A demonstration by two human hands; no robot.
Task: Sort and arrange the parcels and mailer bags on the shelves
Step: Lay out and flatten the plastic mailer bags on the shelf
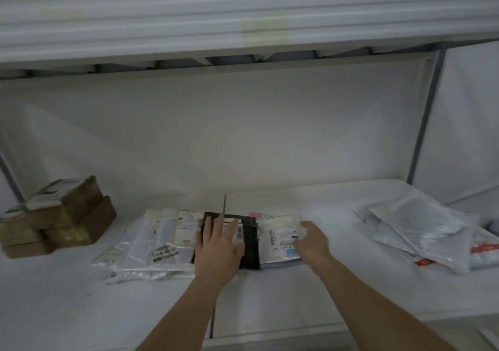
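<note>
A row of flat mailer bags lies in the middle of the white shelf (270, 296). My left hand (218, 245) rests flat with straight fingers on a black mailer bag (249, 242) with a white label. My right hand (310, 238) grips the right edge of a white labelled mailer bag (280, 240) lying just right of the black one. Several clear and white mailer bags (151, 245) overlap to the left of the black one.
Brown cardboard parcels (62, 215) are stacked at the shelf's left end. A loose pile of grey and white mailer bags (432, 229) lies at the right end. An upper shelf (243, 21) hangs overhead. Grey metal uprights (424, 123) frame the bay.
</note>
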